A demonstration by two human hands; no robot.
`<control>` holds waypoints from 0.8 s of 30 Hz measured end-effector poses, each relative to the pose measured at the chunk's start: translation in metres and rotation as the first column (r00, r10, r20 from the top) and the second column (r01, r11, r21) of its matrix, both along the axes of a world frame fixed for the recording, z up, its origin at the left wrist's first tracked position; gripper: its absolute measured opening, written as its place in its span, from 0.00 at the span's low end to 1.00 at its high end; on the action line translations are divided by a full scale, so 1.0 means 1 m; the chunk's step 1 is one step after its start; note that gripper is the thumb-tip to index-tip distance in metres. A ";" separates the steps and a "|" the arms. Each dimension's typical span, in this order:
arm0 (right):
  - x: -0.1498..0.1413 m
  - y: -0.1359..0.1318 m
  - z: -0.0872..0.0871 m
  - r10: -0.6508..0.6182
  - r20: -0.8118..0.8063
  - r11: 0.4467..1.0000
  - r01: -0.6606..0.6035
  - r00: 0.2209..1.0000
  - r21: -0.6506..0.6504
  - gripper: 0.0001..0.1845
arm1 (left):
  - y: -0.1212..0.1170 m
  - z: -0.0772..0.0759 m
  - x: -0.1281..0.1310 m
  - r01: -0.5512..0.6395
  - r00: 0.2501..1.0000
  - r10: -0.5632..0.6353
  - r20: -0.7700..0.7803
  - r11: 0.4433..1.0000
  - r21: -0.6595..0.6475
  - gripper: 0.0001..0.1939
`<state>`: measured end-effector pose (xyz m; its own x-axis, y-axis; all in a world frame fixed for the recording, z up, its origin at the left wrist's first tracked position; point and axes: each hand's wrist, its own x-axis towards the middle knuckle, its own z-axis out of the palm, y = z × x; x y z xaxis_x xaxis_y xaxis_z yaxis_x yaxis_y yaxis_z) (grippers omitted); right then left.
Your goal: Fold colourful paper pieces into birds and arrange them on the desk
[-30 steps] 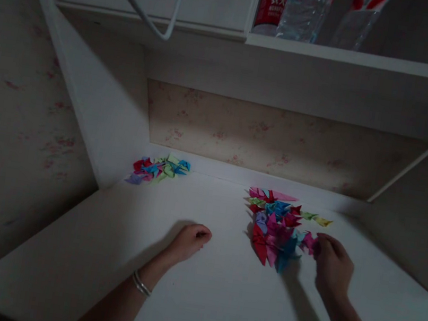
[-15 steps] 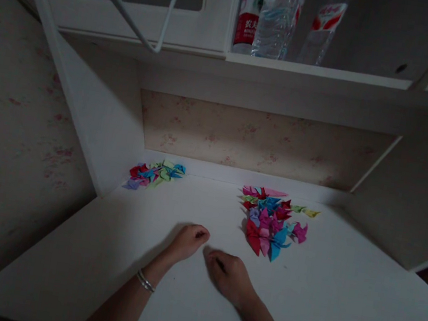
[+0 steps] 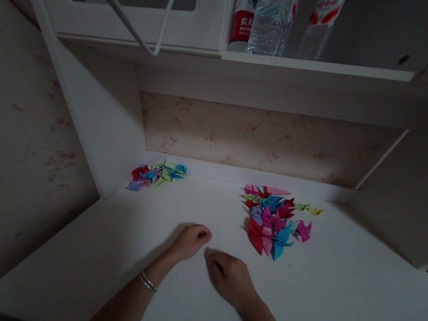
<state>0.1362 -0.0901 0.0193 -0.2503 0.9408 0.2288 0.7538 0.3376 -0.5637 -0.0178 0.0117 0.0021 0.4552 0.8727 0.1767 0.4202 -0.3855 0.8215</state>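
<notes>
My left hand (image 3: 191,241), with a silver bangle at the wrist, rests on the white desk (image 3: 108,273). Its fingers are curled in a loose fist with a dark hollow showing and nothing visible inside. Just right of it and slightly nearer lies my right hand (image 3: 231,277), also curled into a loose fist, with nothing seen in it. A small gap separates the two hands. Beyond my right hand, untouched, is a pile of colourful origami figures (image 3: 269,220) in red, pink, blue, purple and yellow-green. A smaller origami pile (image 3: 157,176) sits at the back left corner.
An overhead cabinet shelf (image 3: 316,65) holds clear plastic bottles (image 3: 270,21) with red labels. In front of the cabinet door hangs a bent white tube (image 3: 120,4). Side panels (image 3: 89,104) border the desk, and flowered wallpaper (image 3: 242,135) covers the back.
The camera view has tilted and shifted slightly. Both hands stay closed in the same place on the desk, and the origami piles have not moved.
</notes>
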 end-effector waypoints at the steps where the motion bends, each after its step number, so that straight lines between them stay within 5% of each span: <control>1: 0.000 0.000 0.000 0.000 -0.001 1.000 0.000 1.000 -0.003 0.14 | 0.000 -0.001 0.000 -0.003 1.000 0.003 -0.003 1.000 -0.003 0.13; 24: -0.001 0.000 -0.002 0.015 0.053 1.000 -0.015 0.998 0.009 0.14 | 0.001 -0.005 0.001 -0.005 1.000 0.005 0.005 1.000 0.026 0.13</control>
